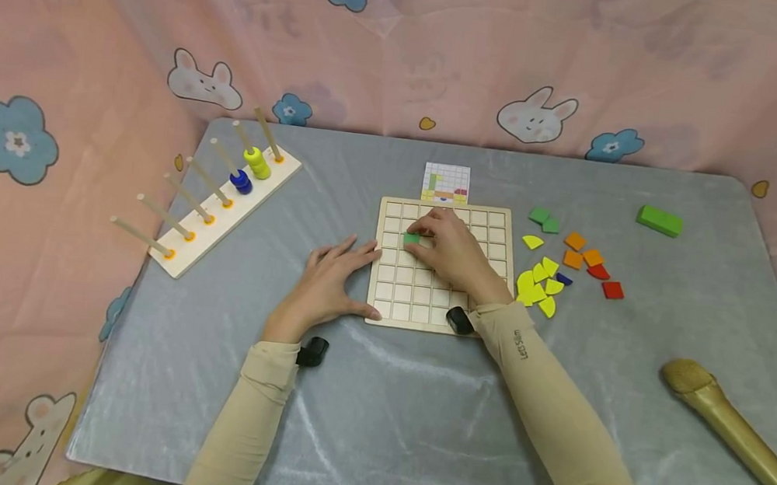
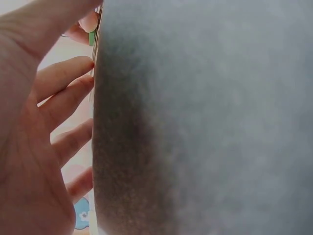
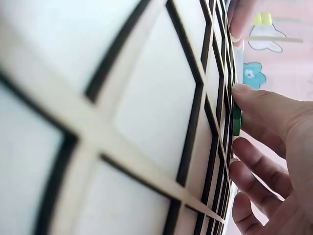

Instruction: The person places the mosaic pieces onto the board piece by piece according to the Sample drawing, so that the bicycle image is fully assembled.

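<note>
A square wooden grid board point(image 1: 394, 294) lies flat on the table. My right hand point(image 1: 454, 249) is over it, with thumb and fingers at a small green square tile point(image 1: 411, 239) in the upper left part of the grid. The right wrist view shows the thumb against that green tile point(image 3: 236, 120), low on the board. Spread out, my left hand point(image 1: 328, 283) steadies the board's left side. Its fingertips touch the left edge, and its thumb lies at the near left corner. Behind the board is a small printed pattern card point(image 1: 446, 182), its near end meeting the board.
Right of the board lie loose green tiles point(image 1: 550, 225), yellow pieces point(image 1: 532, 287), orange squares point(image 1: 572, 259), red pieces point(image 1: 613, 290) and a blue piece point(image 1: 564, 279). A green block point(image 1: 660, 220) and wooden stick point(image 1: 742, 440) are farther right. A peg rack point(image 1: 222, 219) with rings stands left.
</note>
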Tool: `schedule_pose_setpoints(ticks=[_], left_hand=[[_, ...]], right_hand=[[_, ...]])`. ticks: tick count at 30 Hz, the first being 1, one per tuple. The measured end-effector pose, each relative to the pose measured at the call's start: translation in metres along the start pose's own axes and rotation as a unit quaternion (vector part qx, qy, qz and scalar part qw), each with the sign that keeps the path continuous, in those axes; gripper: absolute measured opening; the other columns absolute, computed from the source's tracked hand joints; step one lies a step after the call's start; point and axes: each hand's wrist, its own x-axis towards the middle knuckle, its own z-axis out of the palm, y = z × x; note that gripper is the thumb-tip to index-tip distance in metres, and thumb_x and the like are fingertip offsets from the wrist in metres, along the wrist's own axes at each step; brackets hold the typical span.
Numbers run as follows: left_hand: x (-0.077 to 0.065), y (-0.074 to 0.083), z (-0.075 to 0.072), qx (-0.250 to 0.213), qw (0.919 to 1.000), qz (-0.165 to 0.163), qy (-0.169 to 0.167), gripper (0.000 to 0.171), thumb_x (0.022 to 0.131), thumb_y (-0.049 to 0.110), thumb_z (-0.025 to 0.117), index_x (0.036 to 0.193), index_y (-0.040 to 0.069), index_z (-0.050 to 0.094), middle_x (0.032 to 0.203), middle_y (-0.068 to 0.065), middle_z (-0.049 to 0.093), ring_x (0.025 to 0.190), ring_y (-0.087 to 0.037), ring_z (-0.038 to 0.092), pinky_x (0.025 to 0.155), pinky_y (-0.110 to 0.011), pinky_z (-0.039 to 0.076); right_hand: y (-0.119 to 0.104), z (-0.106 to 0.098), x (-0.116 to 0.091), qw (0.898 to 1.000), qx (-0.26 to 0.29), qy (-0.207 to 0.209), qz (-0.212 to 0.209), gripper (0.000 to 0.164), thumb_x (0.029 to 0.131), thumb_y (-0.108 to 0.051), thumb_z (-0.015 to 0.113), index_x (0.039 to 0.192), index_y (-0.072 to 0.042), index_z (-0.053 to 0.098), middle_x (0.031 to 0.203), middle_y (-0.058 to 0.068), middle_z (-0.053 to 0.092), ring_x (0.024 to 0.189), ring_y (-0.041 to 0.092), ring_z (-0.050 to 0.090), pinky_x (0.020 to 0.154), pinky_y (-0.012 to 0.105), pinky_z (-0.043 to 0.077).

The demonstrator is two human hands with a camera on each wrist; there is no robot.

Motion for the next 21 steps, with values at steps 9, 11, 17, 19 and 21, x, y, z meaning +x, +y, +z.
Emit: schedule_pose_setpoints(ticks=[9, 11, 17, 19, 21], left_hand=[[0.0003, 0.0018, -0.0018, 0.005, 0.9999, -0.009, -0.004, 0.107, 0.071, 0.048, 0.097, 0.162, 0.021, 0.048, 0.172, 0.004, 0.038, 0.165, -0.027, 0.021, 0.128, -0.059, 0.018], [0.0006, 0.0017, -0.0015, 0.005, 0.9999, -0.010, -0.005, 0.107, 0.071, 0.048, 0.097, 0.162, 0.021, 0.048, 0.172, 0.004, 0.038, 0.165, -0.027, 0.021, 0.128, -0.059, 0.018], [0.0003, 0.0011, -0.0006, 0.004, 0.9999, -0.010, -0.006, 0.108, 0.071, 0.047, 0.098, 0.162, 0.021, 0.047, 0.172, 0.004, 0.038, 0.166, -0.027, 0.020, 0.128, -0.058, 0.017], [0.0001, 0.0009, -0.0002, 0.005, 0.9999, -0.011, -0.006, 0.108, 0.071, 0.048, 0.098, 0.162, 0.021, 0.047, 0.172, 0.005, 0.037, 0.166, -0.027, 0.020, 0.128, -0.058, 0.017], [0.0002, 0.0009, -0.0001, 0.005, 0.9999, -0.010, -0.007, 0.107, 0.072, 0.048, 0.097, 0.162, 0.021, 0.047, 0.172, 0.004, 0.037, 0.166, -0.027, 0.020, 0.129, -0.058, 0.017]], right_hand=[[-0.0031, 0.0007, 0.0029, 1.000, -0.013, -0.004, 0.008, 0.026, 0.095, -0.026, 0.082, 0.116, -0.010, 0.081, 0.113, 0.009, 0.065, 0.098, 0.027, 0.058, 0.086, 0.043, 0.049], [-0.0044, 0.0010, 0.0042, 1.000, -0.019, -0.002, 0.015, 0.026, 0.094, -0.026, 0.083, 0.115, -0.010, 0.083, 0.112, 0.008, 0.065, 0.097, 0.027, 0.059, 0.085, 0.042, 0.050], [-0.0061, 0.0013, 0.0063, 0.999, -0.017, -0.004, 0.035, 0.029, 0.093, -0.026, 0.085, 0.117, -0.012, 0.083, 0.111, 0.006, 0.065, 0.096, 0.025, 0.061, 0.082, 0.041, 0.050], [-0.0055, 0.0012, 0.0063, 0.999, -0.014, -0.007, 0.042, 0.031, 0.093, -0.027, 0.085, 0.119, -0.012, 0.083, 0.111, 0.006, 0.065, 0.095, 0.025, 0.061, 0.081, 0.040, 0.050], [-0.0050, -0.0003, 0.0051, 0.999, -0.007, -0.012, 0.051, 0.033, 0.093, -0.028, 0.085, 0.123, -0.013, 0.082, 0.113, 0.006, 0.065, 0.096, 0.024, 0.061, 0.081, 0.040, 0.050]])
